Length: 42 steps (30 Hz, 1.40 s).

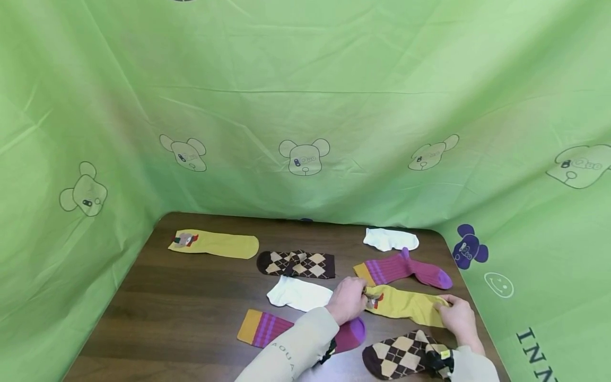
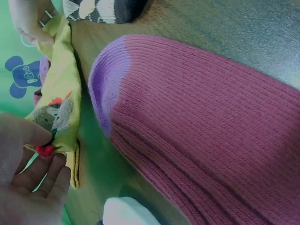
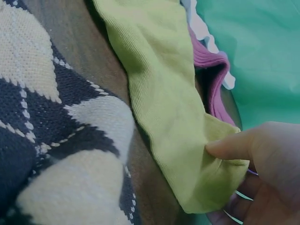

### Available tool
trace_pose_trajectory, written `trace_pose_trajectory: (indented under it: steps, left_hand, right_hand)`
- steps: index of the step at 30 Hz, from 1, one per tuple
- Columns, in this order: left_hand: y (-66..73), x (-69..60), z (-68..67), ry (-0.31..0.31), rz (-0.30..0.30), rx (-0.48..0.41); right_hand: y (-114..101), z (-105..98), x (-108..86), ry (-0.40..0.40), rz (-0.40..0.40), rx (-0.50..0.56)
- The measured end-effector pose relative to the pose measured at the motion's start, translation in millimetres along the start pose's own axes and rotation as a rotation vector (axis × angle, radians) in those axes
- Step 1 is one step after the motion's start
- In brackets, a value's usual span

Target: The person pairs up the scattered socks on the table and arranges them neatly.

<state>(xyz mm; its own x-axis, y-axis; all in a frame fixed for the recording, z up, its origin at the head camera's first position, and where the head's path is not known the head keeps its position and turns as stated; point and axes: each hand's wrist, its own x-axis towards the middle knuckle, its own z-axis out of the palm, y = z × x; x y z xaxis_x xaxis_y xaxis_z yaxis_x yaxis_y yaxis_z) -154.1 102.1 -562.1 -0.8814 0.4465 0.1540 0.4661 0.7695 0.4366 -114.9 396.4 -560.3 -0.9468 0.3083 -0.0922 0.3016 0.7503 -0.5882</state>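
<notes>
A yellow sock (image 1: 406, 304) with a grey and red animal patch is held at both ends on the right of the table. The left hand (image 1: 348, 300) pinches its patterned cuff end; in the left wrist view that hand (image 2: 33, 164) has its thumb on the patch's edge and fingers beneath. The right hand (image 1: 459, 320) pinches the toe end; in the right wrist view the thumb of this hand (image 3: 262, 173) lies on the yellow fabric (image 3: 164, 108). Under the left forearm lies a magenta sock (image 1: 350, 337), partly hidden by the sleeve.
An argyle sock (image 1: 398, 355) lies near the right wrist. Behind the held sock are another magenta sock (image 1: 389, 268) and a white sock (image 1: 390, 239). Further left lie a white sock (image 1: 298, 293), an argyle sock (image 1: 315, 265) and a yellow sock (image 1: 224, 244). Green cloth (image 1: 305, 111) surrounds the table.
</notes>
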Motion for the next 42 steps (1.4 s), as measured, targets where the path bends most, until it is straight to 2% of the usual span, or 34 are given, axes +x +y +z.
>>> trace_pose_trajectory:
  steps: [4, 15, 20, 28, 37, 42]
  left_hand:
    - [0.5, 0.3, -4.5, 0.017, 0.009, -0.009]
    - [0.2, 4.3, -15.5, 0.02, -0.091, -0.179]
    - [-1.1, 6.1, -21.0, 0.05, -0.12, -0.247]
    - [-3.5, 11.1, -27.4, 0.092, -0.127, -0.296]
    - [-4.9, 13.8, -42.7, 0.14, -0.111, -0.352]
    - [-7.9, 14.6, -48.8, 0.173, -0.126, -0.405]
  right_hand:
    - [0.7, -0.5, 0.1, 0.015, -0.001, 0.013]
    - [-4.2, -2.2, 1.1, 0.019, -0.02, 0.029]
    - [-4.5, -3.0, 1.5, 0.021, -0.034, 0.05]
    - [-6.7, -3.1, 5.0, 0.021, -0.05, 0.066]
    - [-16.3, -4.9, 4.6, 0.036, -0.068, 0.083]
    - [-21.7, -4.7, 4.1, 0.057, -0.051, 0.094]
